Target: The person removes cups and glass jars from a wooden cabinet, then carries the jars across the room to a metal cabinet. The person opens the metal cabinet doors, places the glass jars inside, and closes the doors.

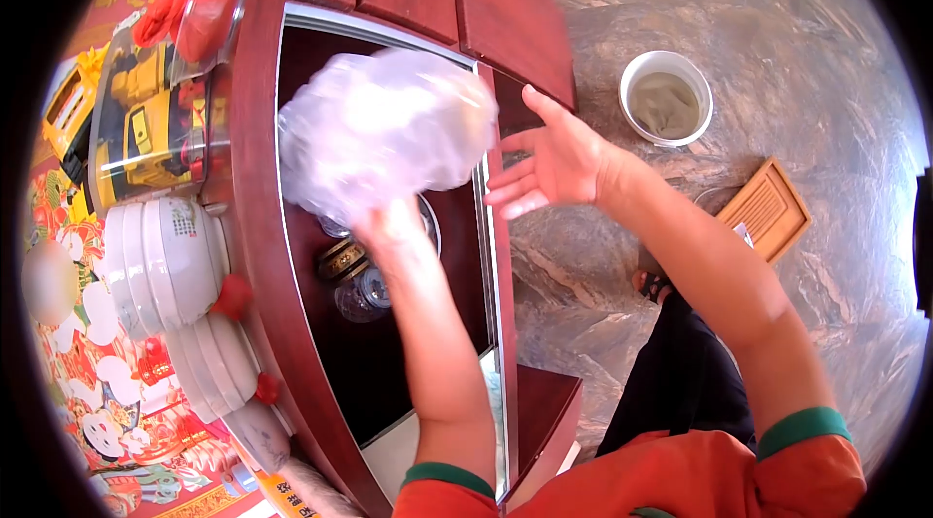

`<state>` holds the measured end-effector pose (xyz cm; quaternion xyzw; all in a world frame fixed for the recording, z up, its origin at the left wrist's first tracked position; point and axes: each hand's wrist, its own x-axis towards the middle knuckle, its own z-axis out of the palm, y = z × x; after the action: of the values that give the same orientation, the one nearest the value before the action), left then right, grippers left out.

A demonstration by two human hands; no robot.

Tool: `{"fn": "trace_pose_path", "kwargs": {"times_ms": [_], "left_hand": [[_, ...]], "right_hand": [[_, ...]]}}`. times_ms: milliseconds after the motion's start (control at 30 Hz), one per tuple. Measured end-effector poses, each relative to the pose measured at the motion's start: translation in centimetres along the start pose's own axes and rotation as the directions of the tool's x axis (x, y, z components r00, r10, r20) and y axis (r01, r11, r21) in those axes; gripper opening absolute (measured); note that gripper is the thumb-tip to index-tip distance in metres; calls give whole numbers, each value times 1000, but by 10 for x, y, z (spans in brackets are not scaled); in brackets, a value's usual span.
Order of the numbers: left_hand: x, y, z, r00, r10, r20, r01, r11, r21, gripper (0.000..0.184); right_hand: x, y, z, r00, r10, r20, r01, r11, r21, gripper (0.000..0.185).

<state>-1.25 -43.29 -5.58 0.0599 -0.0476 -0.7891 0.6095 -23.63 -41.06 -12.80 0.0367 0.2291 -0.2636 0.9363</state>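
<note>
A crumpled clear plastic bag [389, 129], smeared by motion, is held over the open cabinet compartment [379, 372]. My left hand [389, 224] grips the bag from below, its fingers mostly hidden behind the plastic. To the right of the bag, my right hand [559, 163] is open with the fingers spread, close to the metal-edged frame and holding nothing. Beneath the bag, a glass jar [362, 294] and a gold-and-dark round container [342, 260] stand inside the compartment. A round rim beside my left wrist is partly covered.
Stacked white bowls [160, 260], a clear box with yellow toy vehicles [146, 134] and a red-lidded container [209, 17] line the cabinet top. On the stone-patterned floor are a white bucket [667, 56] with water and a wooden tray [768, 212].
</note>
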Motion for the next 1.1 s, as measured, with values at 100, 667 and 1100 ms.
{"fn": "trace_pose_path", "kwargs": {"times_ms": [100, 667, 1100], "left_hand": [[-24, -54, -16, 1000, 0, -10, 3, 956, 293, 50], [-148, -106, -57, 967, 239, 90, -182, 397, 900, 15], [-128, -161, -32, 937, -263, 230, -325, -416, 849, 30]], "right_hand": [[1, 7, -30, 859, -106, 501, 18, 984, 178, 75], [-84, 63, -207, 887, -332, -321, 285, 940, -185, 43], [-98, 78, -217, 800, -583, -141, 220, 503, -836, 85]]}}
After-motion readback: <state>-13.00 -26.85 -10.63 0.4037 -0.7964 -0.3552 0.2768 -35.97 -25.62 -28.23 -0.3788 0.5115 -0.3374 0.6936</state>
